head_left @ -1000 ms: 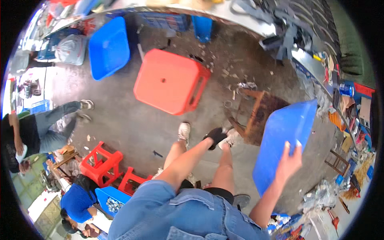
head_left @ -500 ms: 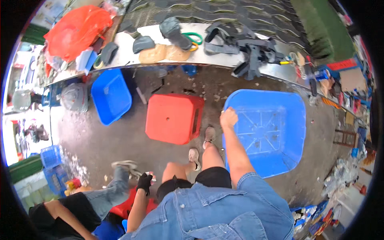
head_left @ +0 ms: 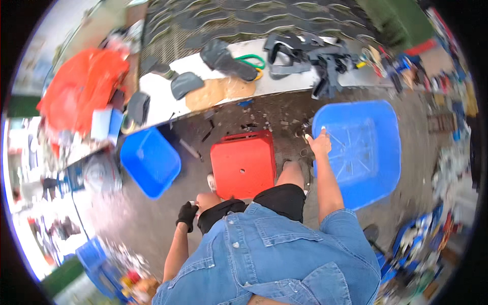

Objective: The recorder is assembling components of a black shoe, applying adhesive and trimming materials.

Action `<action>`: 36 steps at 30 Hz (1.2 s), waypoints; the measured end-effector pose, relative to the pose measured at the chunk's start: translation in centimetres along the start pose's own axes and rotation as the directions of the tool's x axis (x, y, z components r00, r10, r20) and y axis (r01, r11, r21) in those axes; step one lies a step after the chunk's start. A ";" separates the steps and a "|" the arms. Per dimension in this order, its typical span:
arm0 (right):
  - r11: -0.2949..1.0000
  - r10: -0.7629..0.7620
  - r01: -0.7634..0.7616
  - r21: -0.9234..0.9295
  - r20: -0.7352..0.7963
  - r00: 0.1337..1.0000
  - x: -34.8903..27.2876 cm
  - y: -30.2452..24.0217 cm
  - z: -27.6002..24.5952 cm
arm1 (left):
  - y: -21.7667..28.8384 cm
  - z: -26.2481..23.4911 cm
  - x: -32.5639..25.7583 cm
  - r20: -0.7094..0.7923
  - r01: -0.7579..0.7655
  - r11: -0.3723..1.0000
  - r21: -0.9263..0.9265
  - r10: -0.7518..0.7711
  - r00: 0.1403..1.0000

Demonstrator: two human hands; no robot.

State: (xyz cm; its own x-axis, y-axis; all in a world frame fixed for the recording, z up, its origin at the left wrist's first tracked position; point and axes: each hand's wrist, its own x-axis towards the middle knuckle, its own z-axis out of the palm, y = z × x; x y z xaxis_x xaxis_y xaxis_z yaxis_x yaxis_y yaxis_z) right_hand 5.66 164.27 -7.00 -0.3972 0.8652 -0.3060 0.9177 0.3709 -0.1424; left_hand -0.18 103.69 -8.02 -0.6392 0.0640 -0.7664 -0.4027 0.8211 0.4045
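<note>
My right hand (head_left: pixel 320 143) is at the left rim of a large blue plastic tub (head_left: pixel 384 175). Its thumb and index finger are spread apart, with pale tips, and nothing shows between them. My left hand (head_left: pixel 187 215), in a black glove, hangs beside my left thigh with its fingers curled. Pale bits show at its fingertips; whether it holds anything is hidden. A red plastic stool (head_left: pixel 242 165) with a small hole in its seat stands right in front of me, between my legs.
A smaller blue basin (head_left: pixel 151 161) sits at the left under the workbench (head_left: pixel 175 108). On the bench lie dark straps (head_left: pixel 290 56), tan sole-shaped pieces (head_left: pixel 218 92), green-handled scissors (head_left: pixel 251 61) and a red plastic bag (head_left: pixel 84 89). Scraps litter the floor near the bench.
My right hand has let go of the tub's rim and its fingers have spread. I have come closer to the stool. The person at the lower left has gone out of view.
</note>
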 end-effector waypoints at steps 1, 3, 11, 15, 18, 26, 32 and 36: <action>0.996 0.046 -0.041 0.084 -0.061 0.997 -1.0 -0.7 -1.0 | -0.1 -2.5 3.0 0.011 -0.074 0.991 0.110 0.073 0.997; 0.959 0.099 -0.031 0.280 -0.234 0.967 -0.7 1.3 -2.2 | 8.6 -4.9 6.2 -0.084 -0.239 0.877 0.417 0.300 0.950; 0.818 -0.541 0.566 -0.104 -0.474 0.695 12.4 -12.2 -18.7 | 25.2 -0.2 13.2 0.156 -0.421 0.849 0.320 0.391 0.907; 0.777 -0.600 0.488 -0.398 -0.230 0.766 20.6 -14.2 -16.9 | 27.9 5.5 14.6 0.331 -0.550 0.831 0.085 0.497 0.802; 0.756 -0.616 0.474 -0.451 -0.247 0.748 23.5 -14.4 -13.9 | 25.0 8.2 20.9 0.387 -0.591 0.774 0.227 0.485 0.784; 0.758 -0.376 0.641 0.123 -0.720 0.583 18.9 -2.9 -19.8 | 23.8 7.4 29.4 0.285 -0.618 0.770 0.157 0.564 0.775; 0.824 -0.115 0.449 0.346 -0.673 0.730 7.6 17.8 -25.2 | 22.5 9.2 28.4 0.204 -0.500 0.864 0.051 0.481 0.853; 0.955 0.041 0.117 0.273 -0.512 0.858 6.5 25.9 -17.5 | 20.2 11.3 29.9 0.129 -0.608 0.790 -0.072 0.612 0.780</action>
State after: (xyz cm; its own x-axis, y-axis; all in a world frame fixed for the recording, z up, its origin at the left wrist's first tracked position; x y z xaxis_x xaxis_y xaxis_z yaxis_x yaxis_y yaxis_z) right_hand 27.00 185.42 3.80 -0.2980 0.9305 0.2131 0.8270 0.3631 -0.4292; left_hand -20.01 128.54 -28.38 -0.6607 0.6257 -0.4146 0.0235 0.5693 0.8218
